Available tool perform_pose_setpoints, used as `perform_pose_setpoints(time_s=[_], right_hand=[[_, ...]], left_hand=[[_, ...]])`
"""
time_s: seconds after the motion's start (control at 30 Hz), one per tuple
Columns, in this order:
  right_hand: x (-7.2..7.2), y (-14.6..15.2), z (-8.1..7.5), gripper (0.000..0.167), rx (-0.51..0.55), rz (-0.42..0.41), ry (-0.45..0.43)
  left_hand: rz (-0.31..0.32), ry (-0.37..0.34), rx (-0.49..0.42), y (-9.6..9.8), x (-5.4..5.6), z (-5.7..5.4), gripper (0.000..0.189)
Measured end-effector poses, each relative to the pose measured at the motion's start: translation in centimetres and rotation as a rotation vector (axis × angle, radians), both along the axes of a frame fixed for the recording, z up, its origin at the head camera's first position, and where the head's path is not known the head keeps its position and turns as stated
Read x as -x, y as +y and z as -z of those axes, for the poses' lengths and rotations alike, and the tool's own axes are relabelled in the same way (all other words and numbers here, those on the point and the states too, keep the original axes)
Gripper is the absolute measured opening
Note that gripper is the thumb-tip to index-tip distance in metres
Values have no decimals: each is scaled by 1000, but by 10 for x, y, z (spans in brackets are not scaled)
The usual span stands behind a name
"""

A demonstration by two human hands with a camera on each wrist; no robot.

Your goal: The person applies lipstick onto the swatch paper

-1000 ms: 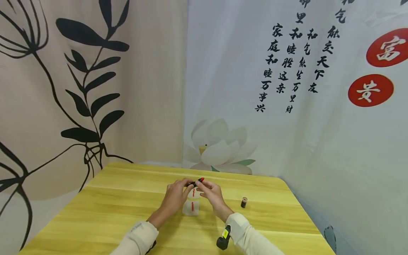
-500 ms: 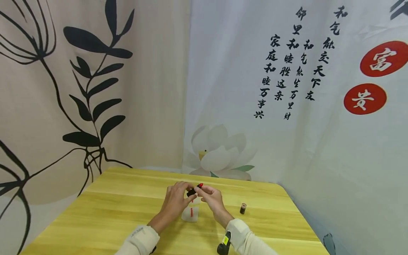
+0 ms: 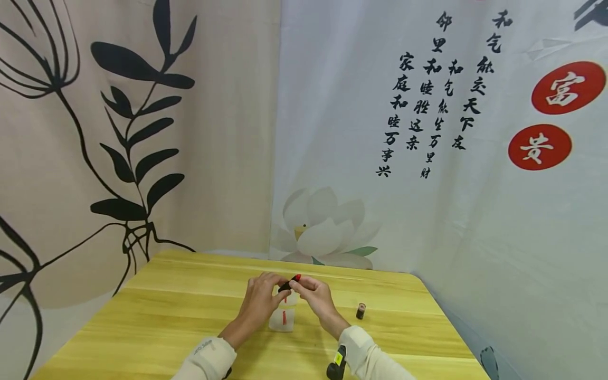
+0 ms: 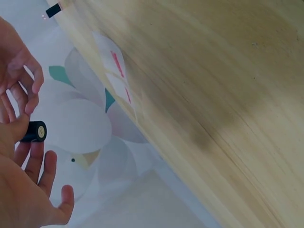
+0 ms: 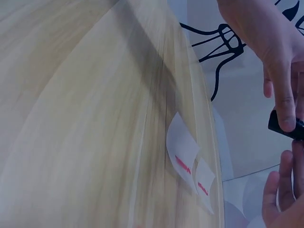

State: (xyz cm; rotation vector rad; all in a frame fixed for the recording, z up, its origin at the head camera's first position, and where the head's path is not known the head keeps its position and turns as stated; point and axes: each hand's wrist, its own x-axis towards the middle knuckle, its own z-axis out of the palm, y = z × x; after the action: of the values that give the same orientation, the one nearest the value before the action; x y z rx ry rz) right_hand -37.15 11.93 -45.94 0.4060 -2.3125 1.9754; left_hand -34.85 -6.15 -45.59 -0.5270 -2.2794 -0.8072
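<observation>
A black lipstick (image 3: 285, 287) with its red tip showing is held slantwise above the table between both hands. My left hand (image 3: 256, 298) pinches its black lower part with thumb and fingers. My right hand (image 3: 319, 301) pinches it nearer the red end. In the left wrist view, the round butt of the lipstick (image 4: 40, 132) sticks out past the fingers. The right wrist view shows its black case (image 5: 279, 124) under a left-hand finger; the red tip is out of sight there. Beneath the hands lie two white paper pieces (image 3: 281, 326), each with a red stroke.
A small dark cylinder with a clear end (image 3: 361, 311), like a lipstick cap, stands to the right on the wooden table (image 3: 190, 311). Behind the table hangs a printed curtain (image 3: 228, 132).
The head view has shifted slightly. Both hands keep their hold on the lipstick, which sat a little flatter a second ago, its black case now showing more between the hands.
</observation>
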Motion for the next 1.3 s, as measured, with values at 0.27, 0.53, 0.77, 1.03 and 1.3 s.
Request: perform_pose_setpoints(time_s=[0.27,0.53,0.77,1.03,1.3], right_hand=[[1,7,1,36,-79,-48,79],[-3,2,2,36,-106,-6,127],[-32,-6,-32,22,-89,57,154],[-15,-1,-20,19,-124,56,182],[1,4,-2,24,-155,39,193]], left_hand=[[18,-21,8,0,1,1,25],[16,-43,11,0,0,4,21],[23,-40,-2,3,-1,0,16],[41,-49,-6,4,1,-1,18],[43,-37,8,0,0,0,19]])
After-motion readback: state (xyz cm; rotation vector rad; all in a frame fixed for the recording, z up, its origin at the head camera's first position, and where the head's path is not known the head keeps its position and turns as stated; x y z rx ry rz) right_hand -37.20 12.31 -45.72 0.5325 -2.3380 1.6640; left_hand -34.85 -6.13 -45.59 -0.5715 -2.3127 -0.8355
